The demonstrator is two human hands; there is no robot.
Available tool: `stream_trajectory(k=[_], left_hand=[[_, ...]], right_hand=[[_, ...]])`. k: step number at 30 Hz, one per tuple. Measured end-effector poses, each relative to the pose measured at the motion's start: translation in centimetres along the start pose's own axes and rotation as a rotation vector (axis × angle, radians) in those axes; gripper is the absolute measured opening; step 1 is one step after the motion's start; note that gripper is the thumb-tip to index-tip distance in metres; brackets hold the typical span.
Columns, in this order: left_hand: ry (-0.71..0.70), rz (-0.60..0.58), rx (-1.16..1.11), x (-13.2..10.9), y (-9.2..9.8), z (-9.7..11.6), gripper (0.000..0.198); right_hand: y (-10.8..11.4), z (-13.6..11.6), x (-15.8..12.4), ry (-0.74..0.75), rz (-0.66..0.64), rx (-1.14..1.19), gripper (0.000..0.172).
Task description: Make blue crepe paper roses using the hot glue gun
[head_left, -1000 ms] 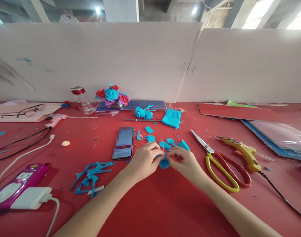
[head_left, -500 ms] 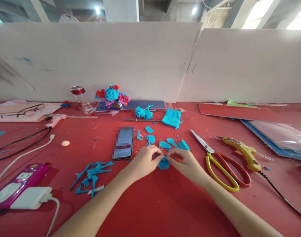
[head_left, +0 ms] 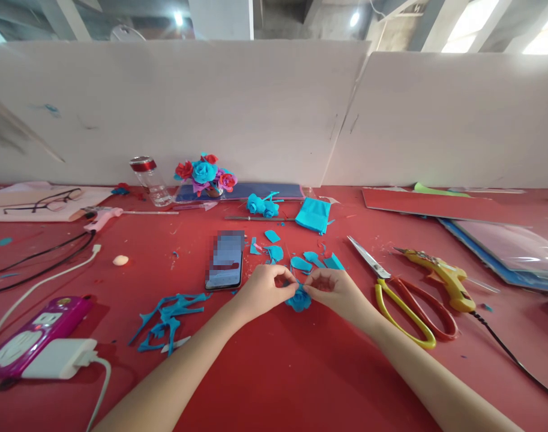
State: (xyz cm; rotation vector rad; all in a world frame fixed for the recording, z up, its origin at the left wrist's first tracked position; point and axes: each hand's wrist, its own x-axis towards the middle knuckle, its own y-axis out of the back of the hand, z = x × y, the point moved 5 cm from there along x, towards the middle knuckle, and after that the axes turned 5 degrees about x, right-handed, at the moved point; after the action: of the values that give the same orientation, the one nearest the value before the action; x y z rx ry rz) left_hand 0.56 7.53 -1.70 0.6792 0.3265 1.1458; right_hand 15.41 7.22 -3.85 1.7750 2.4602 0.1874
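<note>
A blue crepe-paper flower (head_left: 299, 300) hangs at the middle of the red table, pinched from both sides. My left hand (head_left: 270, 290) closes thumb and forefinger on its upper left edge. From the other side, my right hand (head_left: 332, 290) grips its upper right edge the same way. Fingers hide part of the flower's top. Just beyond lie several cut blue petals (head_left: 301, 264) and a folded blue paper piece (head_left: 333, 262). Farther back rest finished blue roses (head_left: 261, 205) on stems and a blue paper stack (head_left: 313, 215).
Left of my hands are a phone (head_left: 225, 260), blue scraps (head_left: 168, 321) and a magenta power strip (head_left: 35, 336) with cables. On the right lie scissors (head_left: 391, 288) and a yellow glue gun (head_left: 440, 276). Behind stand a glass bottle (head_left: 153, 183) and a flower bouquet (head_left: 205, 174).
Both hands keep their pinch on the blue flower. Its petals show slightly more below the fingers; otherwise the table things stay in place.
</note>
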Motion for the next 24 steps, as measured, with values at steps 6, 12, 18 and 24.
stream_trajectory(k=[6,12,18,24], left_hand=[[0.073,-0.036,-0.136,0.2,-0.1,-0.8,0.019],[0.098,-0.035,-0.213,0.1,0.0,-0.7,0.016],[0.126,-0.052,-0.276,0.0,0.0,-0.5,0.015],[0.123,-0.104,-0.369,0.0,0.0,-0.4,0.010]], right_hand=[[0.1,-0.7,-0.1,-0.044,0.010,0.152,0.024],[0.3,-1.5,-0.6,-0.058,0.039,0.188,0.023],[0.0,-1.4,-0.6,-0.077,-0.019,0.233,0.022],[0.1,-0.7,-0.6,-0.179,-0.078,0.403,0.023]])
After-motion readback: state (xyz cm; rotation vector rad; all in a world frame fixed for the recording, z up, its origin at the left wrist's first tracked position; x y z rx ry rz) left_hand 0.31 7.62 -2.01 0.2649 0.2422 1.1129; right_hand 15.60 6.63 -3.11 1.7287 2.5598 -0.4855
